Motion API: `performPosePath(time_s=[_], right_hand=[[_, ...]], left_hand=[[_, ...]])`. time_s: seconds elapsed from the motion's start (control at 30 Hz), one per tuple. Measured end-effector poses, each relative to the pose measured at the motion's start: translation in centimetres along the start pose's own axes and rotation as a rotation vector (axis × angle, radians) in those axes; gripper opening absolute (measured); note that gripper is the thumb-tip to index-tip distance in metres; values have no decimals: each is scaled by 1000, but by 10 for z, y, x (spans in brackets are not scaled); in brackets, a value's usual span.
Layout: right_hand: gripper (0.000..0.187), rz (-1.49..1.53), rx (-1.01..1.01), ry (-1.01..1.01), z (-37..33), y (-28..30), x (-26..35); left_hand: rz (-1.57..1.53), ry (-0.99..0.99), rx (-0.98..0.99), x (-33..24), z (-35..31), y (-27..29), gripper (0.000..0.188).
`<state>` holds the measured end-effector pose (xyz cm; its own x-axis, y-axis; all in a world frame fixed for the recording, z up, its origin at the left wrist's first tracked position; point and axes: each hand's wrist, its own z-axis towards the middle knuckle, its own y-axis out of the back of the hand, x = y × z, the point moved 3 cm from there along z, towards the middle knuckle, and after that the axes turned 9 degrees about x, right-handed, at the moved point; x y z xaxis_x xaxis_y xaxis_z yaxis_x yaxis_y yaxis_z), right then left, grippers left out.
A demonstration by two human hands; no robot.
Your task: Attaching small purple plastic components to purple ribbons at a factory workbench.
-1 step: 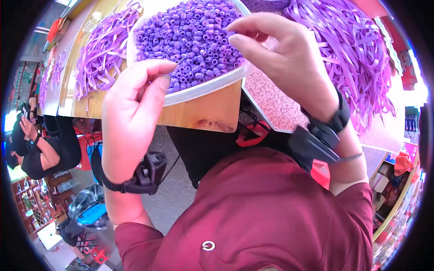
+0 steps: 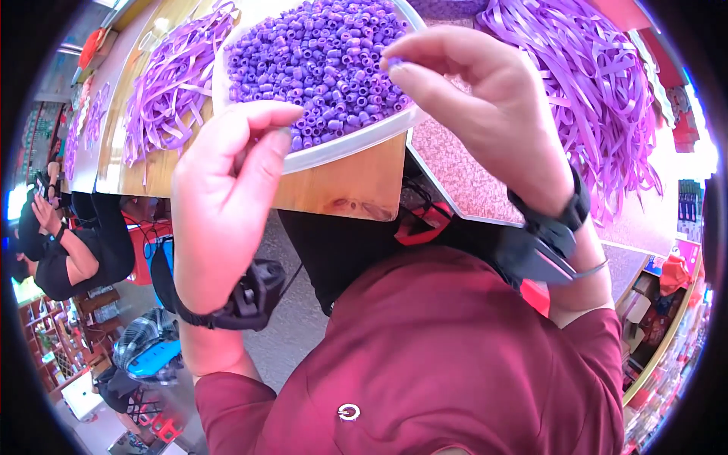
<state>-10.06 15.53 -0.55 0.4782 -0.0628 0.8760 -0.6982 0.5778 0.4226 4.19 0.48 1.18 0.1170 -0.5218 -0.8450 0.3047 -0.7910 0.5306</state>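
Note:
A white plastic tub (image 2: 356, 146) in front of me is filled with small hollow purple beads (image 2: 318, 64). Over its right rim, my right hand (image 2: 493, 102) pinches one purple bead (image 2: 394, 62) between thumb and forefinger. At the near left side of the tub is my left hand (image 2: 227, 171), thumb and forefinger brought together at the edge of the beads. Whatever lies between those left fingertips is too small to make out. Both wrists wear black straps with a device.
Lilac ribbons (image 2: 174, 91) lie left of the tub on the wooden table (image 2: 334, 199). A larger ribbon pile (image 2: 584, 91) covers the pinkish surface (image 2: 462, 171) at right. Another person (image 2: 72, 243) sits at the far left, beside a red stool.
My right hand has shifted slightly, and the bead at its fingertips shows more clearly. The left fingertips have moved a little to the right.

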Motion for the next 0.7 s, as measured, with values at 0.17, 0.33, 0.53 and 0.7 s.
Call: performPosePath(time_s=[0.17,0.33,0.53,0.7], right_hand=[[22,759,93,-128,-38,-18,13],[22,1074,106,-190,-56,-23,14],[24,1047,-1,-184,-81,-23,4],[23,990,-60,-220,-99,-17,2]], left_hand=[[-71,-202,13,-12,-18,-28,16],[-257,-279,-47,-15,-29,-56,15],[-251,-333,-51,-20,-35,-80,17],[-183,-335,-35,-24,-41,-92,23]])
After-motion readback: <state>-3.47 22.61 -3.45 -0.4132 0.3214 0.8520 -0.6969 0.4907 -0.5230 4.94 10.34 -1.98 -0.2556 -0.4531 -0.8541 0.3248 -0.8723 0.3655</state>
